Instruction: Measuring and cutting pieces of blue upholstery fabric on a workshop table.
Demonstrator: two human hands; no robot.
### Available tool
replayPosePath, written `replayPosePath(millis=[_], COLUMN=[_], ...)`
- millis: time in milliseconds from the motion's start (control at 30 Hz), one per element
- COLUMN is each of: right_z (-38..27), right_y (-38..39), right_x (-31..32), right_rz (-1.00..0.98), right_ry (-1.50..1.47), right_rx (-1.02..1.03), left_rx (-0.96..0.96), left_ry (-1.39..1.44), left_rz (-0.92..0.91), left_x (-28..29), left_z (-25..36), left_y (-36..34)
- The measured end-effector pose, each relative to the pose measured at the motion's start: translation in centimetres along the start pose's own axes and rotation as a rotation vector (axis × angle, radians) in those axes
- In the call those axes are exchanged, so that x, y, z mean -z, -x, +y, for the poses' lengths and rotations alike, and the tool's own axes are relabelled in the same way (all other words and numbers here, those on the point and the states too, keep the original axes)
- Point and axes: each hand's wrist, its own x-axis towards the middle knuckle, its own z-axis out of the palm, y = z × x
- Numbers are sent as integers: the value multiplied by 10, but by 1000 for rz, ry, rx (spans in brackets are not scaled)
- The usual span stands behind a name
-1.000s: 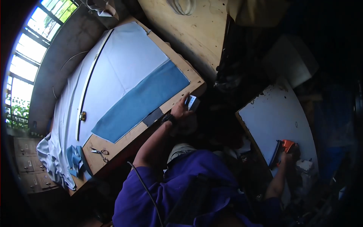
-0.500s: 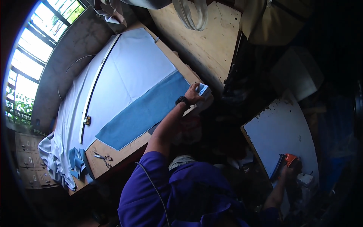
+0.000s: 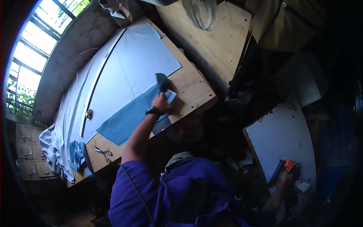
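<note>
Step in hand (judged): L hand [image 3: 161, 104] handling R end of blue sheet [image 3: 126, 115] w/ small white item [image 3: 171, 97]. Sheet lies on worktable [image 3: 194, 90], along near edge of white sheet [image 3: 140, 64]; its R end is bent up, dark face showing, just beside L hand.

L fingers: curled, seemingly closed on white item; exact gap hidden by blur. Whether they also pinch sheet: can't tell.

R hand [image 3: 288, 177]: well apart, over white board [image 3: 280, 128]. Fingers wrapped round orange-and-black tool [image 3: 290, 165]; fingertip detail too dark to tell.

Next move (judged) calls for: L hand controlling the raised end so it neither creases nor slips; R hand keeping tool clear of sheet. If sheet is to be lifted, free the L grip or confirm a firm pinch first. Risk: a one-handed pull may skew the sheet.

Nearby: straightedge [image 3: 99, 77] on white sheet, tape measure [image 3: 89, 114] just beside its lower end; scissors [image 3: 102, 152] btwn blue sheet & blue offcuts [image 3: 77, 156].
</note>
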Motion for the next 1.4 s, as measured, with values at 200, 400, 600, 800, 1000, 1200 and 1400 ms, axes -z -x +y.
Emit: replayPosePath(millis=[200,400,600,800,1000,1200,1400], right_z=[-49,-116,-292,-476,-580,-592,-517], right_y=[63,153,319,456,582,604,647], right_x=[69,72,83,6,1,-3,-10], right_rz=[-233,-422,-708,-722,-802,-540,-216], right_ry=[-24,-278,-671,-494,-76,-296,-767], right_rx=[99,440,919,1137,1018,1237,1575], left_rx=[478,411,205,229,68,40,-109], left_ry=[-58,28,245,386,523,416,338], left_rz=[77,101,92,192,612,731,792], left_x=[48,49,29,-16,-54,-28,-43], left_z=[-185,-220,-99,-20,-43,-80,-94], left_y=[107,180,118,36,40,107,139])
